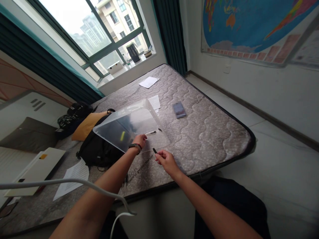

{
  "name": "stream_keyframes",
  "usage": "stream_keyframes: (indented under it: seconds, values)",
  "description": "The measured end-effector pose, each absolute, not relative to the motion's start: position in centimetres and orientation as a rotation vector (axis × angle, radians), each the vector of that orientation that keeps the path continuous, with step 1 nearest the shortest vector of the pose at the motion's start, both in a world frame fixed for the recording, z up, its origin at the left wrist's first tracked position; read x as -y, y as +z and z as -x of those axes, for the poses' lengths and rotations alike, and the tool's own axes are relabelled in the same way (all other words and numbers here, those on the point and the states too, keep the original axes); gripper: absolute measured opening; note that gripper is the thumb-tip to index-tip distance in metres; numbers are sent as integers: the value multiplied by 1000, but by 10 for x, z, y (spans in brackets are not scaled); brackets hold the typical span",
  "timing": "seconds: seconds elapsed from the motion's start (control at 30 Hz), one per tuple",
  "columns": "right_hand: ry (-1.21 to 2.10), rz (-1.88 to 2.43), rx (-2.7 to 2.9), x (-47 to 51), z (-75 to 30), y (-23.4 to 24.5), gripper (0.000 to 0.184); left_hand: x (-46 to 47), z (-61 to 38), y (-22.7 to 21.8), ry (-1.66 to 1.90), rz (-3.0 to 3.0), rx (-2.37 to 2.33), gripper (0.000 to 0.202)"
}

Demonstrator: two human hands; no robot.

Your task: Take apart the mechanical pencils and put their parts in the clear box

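Note:
My left hand [141, 140] reaches over a clear plastic lid or shallow box [139, 113], fingers drawn together; a small whitish bit shows at the fingertips, too small to name. Beside those fingers a pen [151, 133] with a white and dark body lies on the plastic, and a short dark piece [159, 129] rests a little beyond. Between thumb and fingers, my right hand [167, 161] pinches a short dark pen part [155, 150], its tip pointing toward my left hand. The clear plastic leans partly over a black backpack [97, 149].
A patterned mattress [211, 132] carries everything. A pixelated phone-like object [179, 110] and paper sheets [149, 82] lie farther back. At left are an orange envelope [87, 124], a paper sheet [72, 176] and a cream folder [37, 169]. A white cable [74, 181] crosses before my left arm.

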State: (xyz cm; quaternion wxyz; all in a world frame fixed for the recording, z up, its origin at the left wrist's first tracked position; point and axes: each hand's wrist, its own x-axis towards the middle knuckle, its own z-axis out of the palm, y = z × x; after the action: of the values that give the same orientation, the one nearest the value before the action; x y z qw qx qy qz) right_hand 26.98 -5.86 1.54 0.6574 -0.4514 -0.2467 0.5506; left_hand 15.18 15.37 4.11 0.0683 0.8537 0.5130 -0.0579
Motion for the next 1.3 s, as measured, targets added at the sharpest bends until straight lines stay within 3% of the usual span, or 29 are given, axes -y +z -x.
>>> stream_keyframes:
  seconds: [0.37, 0.8, 1.3]
  values:
    - [1253, 1037, 575, 58, -269, 13, 25, -153, -153, 41, -293, -2624, -1518, 25]
    - [1493, 835, 340, 64, -275, 22, 32, -141, -154, 46, -349, -2730, -1449, 18]
    - [1372, 1000, 413, 62, -272, 16, 30, -122, -141, 59, -275, -2836, -1265, 12]
